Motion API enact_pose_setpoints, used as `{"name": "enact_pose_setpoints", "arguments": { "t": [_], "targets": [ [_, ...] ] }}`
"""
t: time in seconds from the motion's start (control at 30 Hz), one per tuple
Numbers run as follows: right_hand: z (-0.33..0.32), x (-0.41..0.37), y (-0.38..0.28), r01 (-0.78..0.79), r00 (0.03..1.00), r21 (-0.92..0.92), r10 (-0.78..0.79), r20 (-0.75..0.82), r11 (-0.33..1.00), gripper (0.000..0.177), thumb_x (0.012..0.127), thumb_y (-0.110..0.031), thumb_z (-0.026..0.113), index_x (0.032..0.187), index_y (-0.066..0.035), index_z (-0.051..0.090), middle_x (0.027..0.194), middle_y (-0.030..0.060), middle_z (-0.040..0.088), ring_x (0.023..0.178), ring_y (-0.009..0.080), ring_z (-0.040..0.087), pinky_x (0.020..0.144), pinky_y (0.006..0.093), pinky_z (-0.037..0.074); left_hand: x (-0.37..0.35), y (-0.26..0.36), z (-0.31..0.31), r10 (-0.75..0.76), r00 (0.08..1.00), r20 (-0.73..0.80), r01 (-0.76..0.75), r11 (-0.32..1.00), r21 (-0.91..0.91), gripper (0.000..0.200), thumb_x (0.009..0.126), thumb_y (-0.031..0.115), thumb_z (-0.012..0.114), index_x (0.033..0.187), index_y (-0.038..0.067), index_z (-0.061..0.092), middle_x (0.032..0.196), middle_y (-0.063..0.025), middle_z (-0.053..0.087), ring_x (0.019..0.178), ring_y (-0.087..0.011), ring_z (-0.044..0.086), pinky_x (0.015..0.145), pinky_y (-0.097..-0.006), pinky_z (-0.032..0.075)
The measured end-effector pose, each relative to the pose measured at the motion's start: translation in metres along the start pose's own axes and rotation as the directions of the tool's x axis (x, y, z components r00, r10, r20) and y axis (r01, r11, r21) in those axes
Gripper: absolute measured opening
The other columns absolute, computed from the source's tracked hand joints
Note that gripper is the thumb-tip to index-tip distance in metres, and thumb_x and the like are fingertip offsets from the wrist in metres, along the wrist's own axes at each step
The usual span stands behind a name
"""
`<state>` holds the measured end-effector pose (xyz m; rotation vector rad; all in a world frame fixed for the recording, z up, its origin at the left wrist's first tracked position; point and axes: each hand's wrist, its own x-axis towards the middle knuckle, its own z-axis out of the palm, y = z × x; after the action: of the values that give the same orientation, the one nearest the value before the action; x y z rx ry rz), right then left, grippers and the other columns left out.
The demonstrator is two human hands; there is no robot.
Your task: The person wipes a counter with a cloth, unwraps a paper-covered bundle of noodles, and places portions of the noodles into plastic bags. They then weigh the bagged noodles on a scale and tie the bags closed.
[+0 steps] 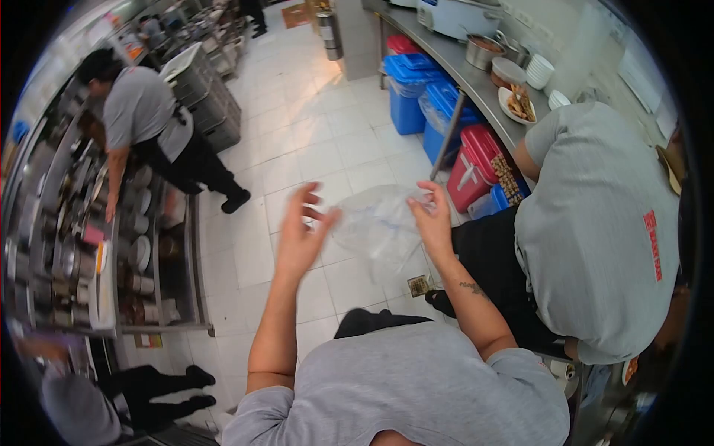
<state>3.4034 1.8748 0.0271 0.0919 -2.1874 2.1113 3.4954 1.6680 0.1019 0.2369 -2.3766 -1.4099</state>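
Note:
A clear, thin plastic bag (378, 227) hangs in front of me, over the tiled floor. My right hand (436, 219) pinches its right edge between thumb and fingers. On the bag's other side my left hand (303, 236) is slightly blurred, with its fingers curved and apart. The left thumb is close to the bag's left edge, and whether it touches is hard to see. The bag looks limp and see-through, with faint bluish marks on it.
To my right a person in a grey shirt (595, 230) leans by a steel counter (476, 78). Blue bins (407, 104) and a red cooler (474, 167) stand underneath. At left, another person (145, 111) reaches into a shelf unit (167, 327); someone else (82, 405) is lower left.

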Motion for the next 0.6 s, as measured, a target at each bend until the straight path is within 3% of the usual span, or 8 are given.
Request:
{"name": "enact_pose_setpoints", "arguments": {
  "t": [0.07, 0.13, 0.27, 0.37, 0.4, 0.5, 0.53, 0.6],
  "targets": [
    [0.007, 0.018, -0.009, -0.244, 0.965, 0.188, 0.217, 0.150, 0.951, 0.026, 0.077, -0.006, 0.065, 0.102, -0.007, 0.059, 0.078, -0.0021, 0.045, 0.075, 0.0100, 0.048, 0.068, 0.0245, 0.041, 0.017, -0.003, 0.044, 0.084, 0.962, 0.260, -0.102, 0.993, 0.057, 0.048, 0.075, 0.018, 0.071, 0.117, 0.008, 0.049, 0.098, -0.0065, 0.053, 0.081, -0.0142, 0.055, 0.063, -0.0293, 0.044],
    [0.011, 0.042, -0.006, -0.370, 0.902, 0.255, 0.278, 0.331, 0.894, 0.029, 0.077, -0.010, 0.066, 0.106, -0.008, 0.058, 0.077, -0.0034, 0.044, 0.071, 0.0085, 0.047, 0.066, 0.0230, 0.040, 0.047, -0.047, 0.087, 0.239, 0.920, 0.310, -0.290, 0.948, 0.130, 0.032, 0.077, 0.011, 0.065, 0.106, 0.005, 0.053, 0.089, -0.0098, 0.058, 0.075, -0.0153, 0.057, 0.061, -0.0293, 0.045],
    [0.008, 0.088, 0.014, -0.030, 0.900, -0.131, 0.083, 0.427, 0.991, 0.031, 0.078, -0.015, 0.066, 0.107, -0.008, 0.059, 0.079, -0.0018, 0.049, 0.070, 0.0089, 0.049, 0.064, 0.0229, 0.041, 0.141, -0.099, 0.115, 0.067, 0.929, 0.364, -0.085, 0.996, 0.032, 0.012, 0.078, -0.003, 0.046, 0.088, -0.001, 0.053, 0.070, -0.0100, 0.060, 0.059, -0.0160, 0.056, 0.057, -0.0276, 0.044],
    [0.000, 0.117, 0.020, -0.068, 0.939, -0.281, 0.157, 0.307, 0.957, 0.024, 0.079, -0.017, 0.065, 0.100, -0.006, 0.062, 0.080, 0.0039, 0.056, 0.075, 0.0124, 0.054, 0.065, 0.0258, 0.044, 0.218, -0.114, 0.126, -0.028, 0.798, 0.602, 0.112, 0.988, -0.103, 0.014, 0.074, 0.000, 0.052, 0.087, 0.003, 0.055, 0.069, -0.0098, 0.061, 0.061, -0.0232, 0.059, 0.060, -0.0334, 0.046],
    [-0.002, 0.128, 0.034, -0.100, 0.954, -0.301, 0.177, 0.241, 0.948, 0.022, 0.079, -0.018, 0.065, 0.097, -0.005, 0.063, 0.081, 0.0057, 0.057, 0.077, 0.0134, 0.055, 0.066, 0.0266, 0.044, 0.245, -0.120, 0.131, -0.002, 0.635, 0.772, 0.120, 0.988, -0.096, 0.015, 0.079, 0.002, 0.052, 0.093, 0.001, 0.057, 0.082, -0.0059, 0.061, 0.068, -0.0133, 0.056, 0.062, -0.0262, 0.044],
    [-0.013, 0.160, 0.056, -0.139, 0.987, -0.394, 0.094, -0.132, 0.909, 0.020, 0.080, -0.020, 0.064, 0.089, -0.002, 0.065, 0.080, 0.0098, 0.057, 0.078, 0.0189, 0.056, 0.069, 0.0291, 0.044, 0.320, -0.099, 0.150, 0.255, 0.212, 0.943, -0.023, 0.966, -0.256, 0.023, 0.082, 0.016, 0.059, 0.101, 0.002, 0.059, 0.087, -0.0046, 0.061, 0.074, -0.0123, 0.055, 0.064, -0.0252, 0.043],
    [-0.019, 0.164, 0.059, -0.161, 0.962, -0.430, 0.043, -0.271, 0.888, 0.020, 0.080, -0.020, 0.064, 0.087, -0.001, 0.065, 0.079, 0.0110, 0.056, 0.078, 0.0211, 0.056, 0.069, 0.0300, 0.045, 0.348, -0.095, 0.165, 0.230, 0.091, 0.969, 0.061, 0.970, -0.236, 0.035, 0.085, 0.032, 0.059, 0.106, 0.003, 0.060, 0.089, -0.0035, 0.061, 0.077, -0.0127, 0.056, 0.063, -0.0253, 0.044],
    [-0.040, 0.172, 0.053, -0.230, 0.895, -0.602, -0.077, -0.440, 0.765, 0.024, 0.081, -0.021, 0.063, 0.086, 0.002, 0.063, 0.077, 0.0120, 0.054, 0.077, 0.0266, 0.055, 0.070, 0.0319, 0.045, 0.395, -0.079, 0.205, 0.152, 0.187, 0.970, 0.117, 0.977, -0.176, 0.034, 0.087, 0.033, 0.055, 0.103, 0.003, 0.061, 0.088, -0.0039, 0.061, 0.076, -0.0131, 0.056, 0.063, -0.0258, 0.044]
  ]
}}
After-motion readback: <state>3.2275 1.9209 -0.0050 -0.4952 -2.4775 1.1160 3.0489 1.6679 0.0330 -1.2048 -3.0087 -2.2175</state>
